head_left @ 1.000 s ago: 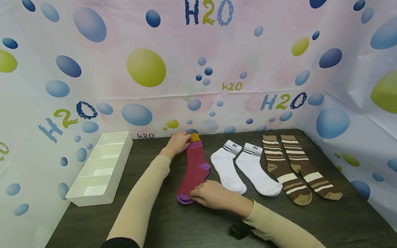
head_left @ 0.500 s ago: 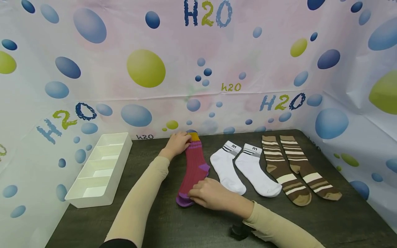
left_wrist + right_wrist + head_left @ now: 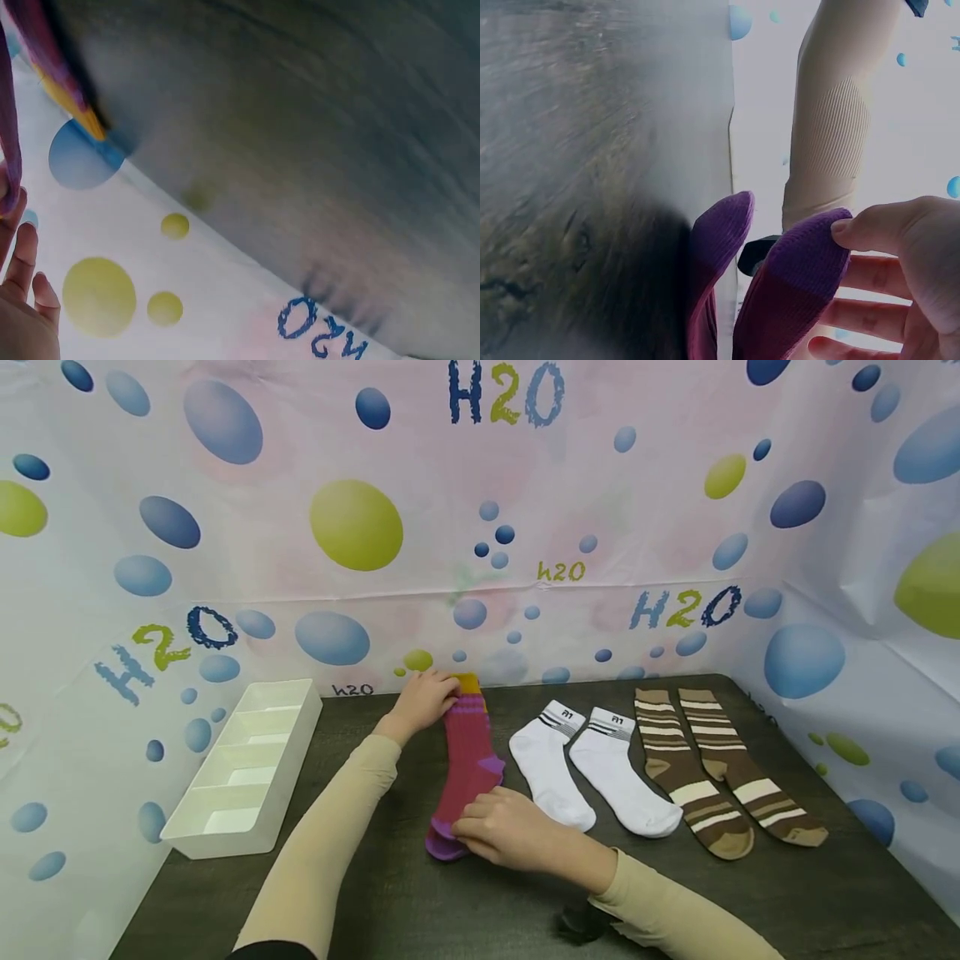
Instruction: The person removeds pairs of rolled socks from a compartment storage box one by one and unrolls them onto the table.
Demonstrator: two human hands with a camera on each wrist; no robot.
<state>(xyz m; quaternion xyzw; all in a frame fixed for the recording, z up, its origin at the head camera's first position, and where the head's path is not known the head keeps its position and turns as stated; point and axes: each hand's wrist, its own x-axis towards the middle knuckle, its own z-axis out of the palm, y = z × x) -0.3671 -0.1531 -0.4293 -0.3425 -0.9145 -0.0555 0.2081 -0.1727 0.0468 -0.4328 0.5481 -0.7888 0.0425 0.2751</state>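
Observation:
Two maroon socks with purple toes and heels and yellow cuffs overlap at the table's middle. The upper sock [image 3: 467, 743] is pinched at its cuff by my left hand [image 3: 422, 700], and my right hand [image 3: 517, 831] pinches its toe. Its toe is apart from the lower sock [image 3: 718, 229], which lies against the table in the right wrist view. There, thumb and fingers of the right hand [image 3: 922, 262] hold the purple toe. At the left wrist view's edge, the left hand [image 3: 26, 315] grips the raised cuff, partly cut off. The lower sock's yellow cuff shows separately on the table.
Left on the dark table [image 3: 405, 910] stands a white tray [image 3: 288, 789] with several compartments. Two white ankle socks [image 3: 551, 768] and two brown striped socks [image 3: 693, 777] lie flat to the right. A small black object [image 3: 581, 922] is by the right sleeve. A printed sheet hangs behind.
My left hand has shifted slightly left and away from me with the upper sock's cuff. At the toe end, the upper sock has separated from the lower one, showing more of its purple toe.

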